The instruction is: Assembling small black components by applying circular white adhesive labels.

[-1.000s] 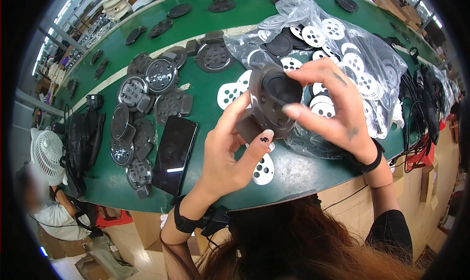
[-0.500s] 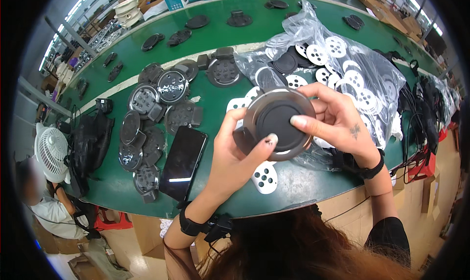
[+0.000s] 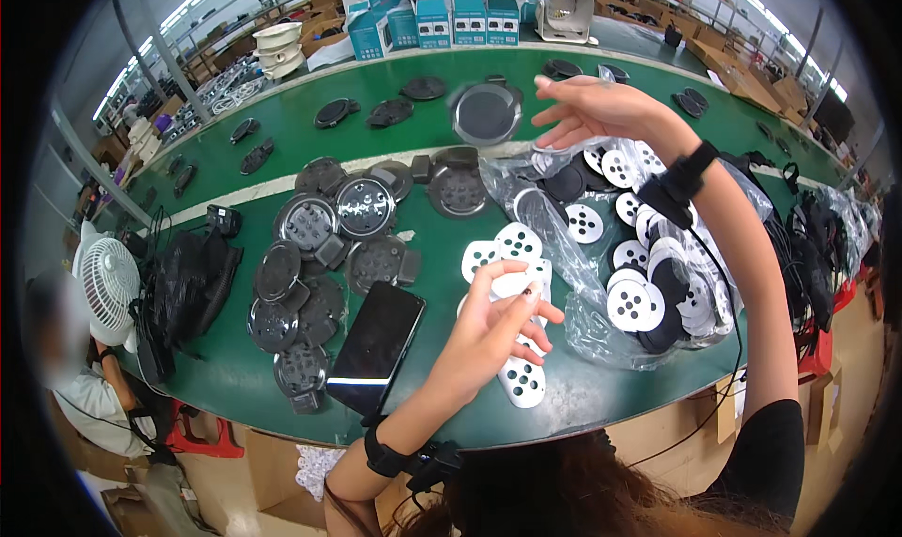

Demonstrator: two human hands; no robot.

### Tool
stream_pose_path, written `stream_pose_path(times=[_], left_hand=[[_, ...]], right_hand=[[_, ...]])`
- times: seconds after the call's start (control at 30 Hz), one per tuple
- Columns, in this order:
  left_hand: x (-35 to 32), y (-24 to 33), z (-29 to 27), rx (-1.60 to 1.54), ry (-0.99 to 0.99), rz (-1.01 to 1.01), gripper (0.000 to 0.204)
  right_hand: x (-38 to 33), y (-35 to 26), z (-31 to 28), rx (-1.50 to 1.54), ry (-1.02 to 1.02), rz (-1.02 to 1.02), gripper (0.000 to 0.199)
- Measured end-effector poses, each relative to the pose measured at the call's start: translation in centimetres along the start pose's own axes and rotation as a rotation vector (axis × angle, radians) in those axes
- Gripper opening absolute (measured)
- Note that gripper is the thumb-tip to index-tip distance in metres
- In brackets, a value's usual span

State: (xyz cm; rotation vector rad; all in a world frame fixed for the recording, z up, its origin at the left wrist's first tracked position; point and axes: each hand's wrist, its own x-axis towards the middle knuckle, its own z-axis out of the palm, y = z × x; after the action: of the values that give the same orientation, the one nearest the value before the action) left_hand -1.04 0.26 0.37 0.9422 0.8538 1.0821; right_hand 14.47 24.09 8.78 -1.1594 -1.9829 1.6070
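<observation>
My right hand (image 3: 601, 109) reaches far out over the green belt, its fingers apart and holding nothing. Just left of its fingertips is a dark round part (image 3: 486, 112) with a black disc face, slightly blurred. My left hand (image 3: 493, 326) hovers open above several white pieces with round holes; one such white piece (image 3: 522, 383) lies below its fingers. To its left rests a black phone (image 3: 378, 335). Beyond the phone sit several dark round parts with shiny rims, one of them a glossy part (image 3: 365, 206).
At the right, a clear plastic bag (image 3: 611, 335) spills white and black discs. Black cables (image 3: 799, 227) heap past it. A white fan (image 3: 108, 279) and a black bag (image 3: 183, 274) stand left, near another person (image 3: 103, 396). Blue boxes (image 3: 432, 25) line the back.
Both hands have let go of the dark round part, which is now out on the green belt. My right hand has moved far forward; my left has lowered, fingers spread. The view has tilted up.
</observation>
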Motion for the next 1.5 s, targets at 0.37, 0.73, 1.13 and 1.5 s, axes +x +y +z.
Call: stream_pose_path(times=[0.37,0.73,1.13,1.5], left_hand=[[0.0,0.4,0.0,0.020,-0.054,-0.036,0.029],[0.4,0.3,-0.3,0.003,-0.106,-0.053,0.028],[0.3,0.2,-0.3,0.022,-0.095,0.026,0.022],[0.3,-0.4,-0.3,0.027,-0.125,0.042,0.020]], right_hand=[[17.7,5.9,-2.4,-1.222,0.211,0.181,0.043],[18.2,8.0,-2.7,-1.177,0.367,0.045,0.039],[16.3,9.5,-4.6,-1.372,0.435,-0.012,0.032],[15.4,10.9,-7.1,-1.274,0.403,0.069,0.050]])
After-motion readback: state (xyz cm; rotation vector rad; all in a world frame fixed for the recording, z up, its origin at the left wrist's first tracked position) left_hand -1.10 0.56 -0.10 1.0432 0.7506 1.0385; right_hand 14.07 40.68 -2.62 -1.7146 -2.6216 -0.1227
